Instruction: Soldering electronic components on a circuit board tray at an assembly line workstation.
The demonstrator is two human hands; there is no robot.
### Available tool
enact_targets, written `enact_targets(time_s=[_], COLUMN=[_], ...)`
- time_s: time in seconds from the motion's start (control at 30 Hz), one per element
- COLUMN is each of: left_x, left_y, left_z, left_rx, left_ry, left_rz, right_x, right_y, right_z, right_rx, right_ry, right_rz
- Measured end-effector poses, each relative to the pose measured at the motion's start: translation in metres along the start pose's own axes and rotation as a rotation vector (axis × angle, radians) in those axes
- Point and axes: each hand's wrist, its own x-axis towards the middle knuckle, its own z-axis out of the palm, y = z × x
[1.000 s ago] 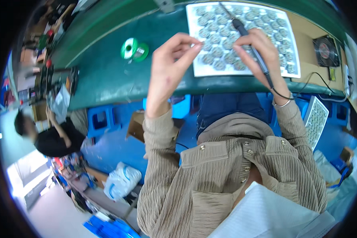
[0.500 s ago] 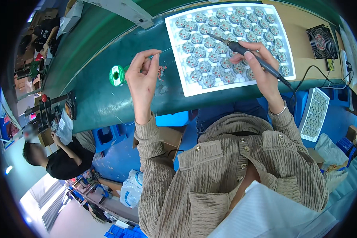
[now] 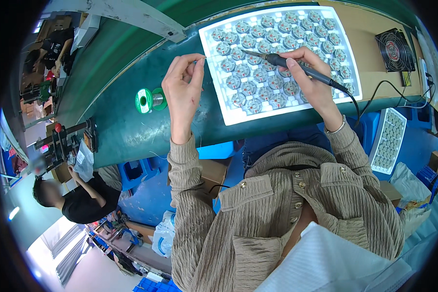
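My right hand [image 3: 310, 83] is closed round the grip of a soldering iron [image 3: 276, 60], pen fashion. Its metal tip points left, over the left part of a white foam tray [image 3: 234, 118]. Rows of round metal parts [image 3: 260, 74] with small red bits sit in the tray's pockets. At the tray's left edge, my left hand [image 3: 184, 92] pinches a thin strand of solder wire [image 3: 211, 57], whose end reaches toward the tray. Whether the iron's tip touches a part I cannot tell. Left of that hand, a green-and-white solder spool [image 3: 144, 101] lies on the green bench mat.
A black fan [image 3: 395, 51] stands on brown board at the right, beside a black cable [image 3: 389, 83]. A second filled tray [image 3: 388, 141] is below the bench's right end. A metal post [image 3: 146, 17] crosses the upper left. Another person [image 3: 85, 199] works at the left.
The iron has moved left and slightly down with my right hand. My left hand has shifted a little right with the wire, now hiding the small red pieces seen beside it. The view has moved slightly.
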Motion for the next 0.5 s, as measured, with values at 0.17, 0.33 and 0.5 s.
enact_targets(time_s=[0.17, 0.33, 0.5], left_x=[0.0007, 0.0005, 0.0004], left_y=[0.0001, -0.0024, -0.0029], left_z=[0.0008, -0.0006, -0.0001], left_rx=[0.012, 0.012, -0.003], left_ry=[-0.02, -0.028, -0.024], left_rz=[-0.007, -0.015, -0.032], right_x=[0.0024, 0.0025, 0.0021], right_y=[0.0029, 0.0069, 0.009], right_z=[-0.0015, -0.002, -0.0017], right_rx=[-0.044, -0.071, -0.057], right_ry=[-0.016, -0.042, -0.044], right_rz=[0.002, 0.012, 0.025])
